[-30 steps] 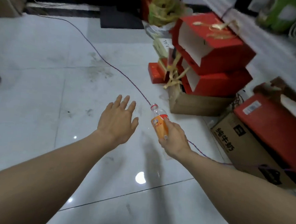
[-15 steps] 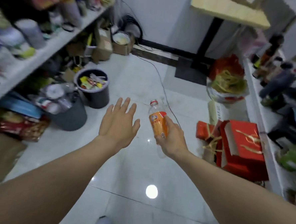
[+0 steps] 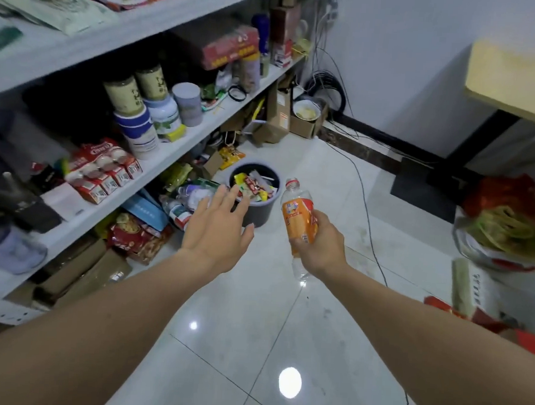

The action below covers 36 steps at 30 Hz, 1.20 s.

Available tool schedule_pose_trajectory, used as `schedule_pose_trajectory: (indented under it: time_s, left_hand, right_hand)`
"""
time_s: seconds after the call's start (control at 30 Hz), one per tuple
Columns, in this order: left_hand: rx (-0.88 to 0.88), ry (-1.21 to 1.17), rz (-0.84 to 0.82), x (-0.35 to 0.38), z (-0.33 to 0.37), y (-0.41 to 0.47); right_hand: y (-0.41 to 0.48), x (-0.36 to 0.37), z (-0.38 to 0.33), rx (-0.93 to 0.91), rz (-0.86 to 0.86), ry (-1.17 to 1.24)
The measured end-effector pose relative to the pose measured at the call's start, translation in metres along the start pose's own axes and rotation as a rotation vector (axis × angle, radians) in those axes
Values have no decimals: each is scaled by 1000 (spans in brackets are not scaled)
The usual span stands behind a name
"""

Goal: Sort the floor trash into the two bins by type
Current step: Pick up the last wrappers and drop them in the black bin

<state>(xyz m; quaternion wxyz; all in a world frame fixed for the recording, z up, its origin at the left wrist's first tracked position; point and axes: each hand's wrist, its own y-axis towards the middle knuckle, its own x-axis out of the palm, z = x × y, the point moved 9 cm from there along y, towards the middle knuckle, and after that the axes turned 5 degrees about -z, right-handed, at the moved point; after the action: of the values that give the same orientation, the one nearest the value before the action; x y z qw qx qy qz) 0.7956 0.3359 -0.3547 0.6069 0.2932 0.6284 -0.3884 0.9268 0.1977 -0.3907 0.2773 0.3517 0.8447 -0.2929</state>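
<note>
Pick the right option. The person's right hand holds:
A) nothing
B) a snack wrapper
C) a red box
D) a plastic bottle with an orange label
D: the right hand grips the plastic bottle around its orange label, with the cap pointing up.

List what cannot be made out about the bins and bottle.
- Head view, second bin under the bottle pile: hidden by the left hand.
- Head view, dark bin: left wall behind that hand.
- Head view, orange bottle: label text blurred, partly under the right hand.
</note>
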Motion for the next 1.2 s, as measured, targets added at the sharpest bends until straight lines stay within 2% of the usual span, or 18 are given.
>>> schedule_pose_trajectory:
  time_s: [0.37, 0.67, 0.9, 1.2]
  left_hand:
    - [-82, -40, -51, 17, -56, 172]
    - [-113, -61, -174, 93, -107, 302]
    - [-90, -87, -270, 143, -150, 369]
    - [-38, -105, -298, 176, -180, 419]
  right_hand:
    - [189, 28, -41, 23, -82, 12]
    - [339, 84, -32, 150, -182, 13]
    - [417, 133, -28, 250, -187, 46]
    - [489, 178, -30, 214, -125, 34]
